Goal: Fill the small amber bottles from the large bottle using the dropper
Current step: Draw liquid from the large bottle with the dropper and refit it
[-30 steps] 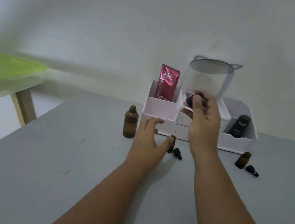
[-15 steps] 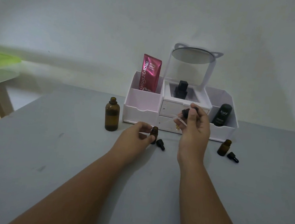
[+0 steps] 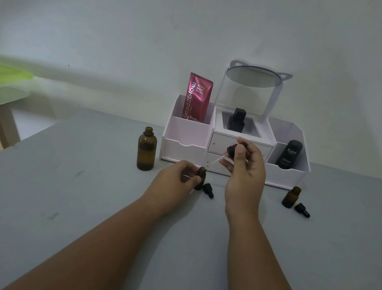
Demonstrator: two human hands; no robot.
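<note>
Amber glass marks the work: the left hand [image 3: 178,178] pinches a small bottle [image 3: 200,177] upright on the table [image 3: 69,203], steadying it so its open mouth stays put under the dropper [image 3: 227,153]. The right hand [image 3: 244,170] grips the dropper's black bulb between thumb and fingers, its clear pipette slanting down toward 8 o'clock, tip just above and to the right of that mouth. I judge this the aiming step before a squeeze. The bottle's cap [image 3: 208,189] lies touching or just beside it at 4 o'clock, out of the way. The large bottle [image 3: 146,151] stands uncapped at 9 o'clock of the hands, near enough for refills. A second small bottle [image 3: 291,197] waits open at 3 o'clock with its cap [image 3: 302,210] beside it, in front of the organiser [image 3: 185,142].
</note>
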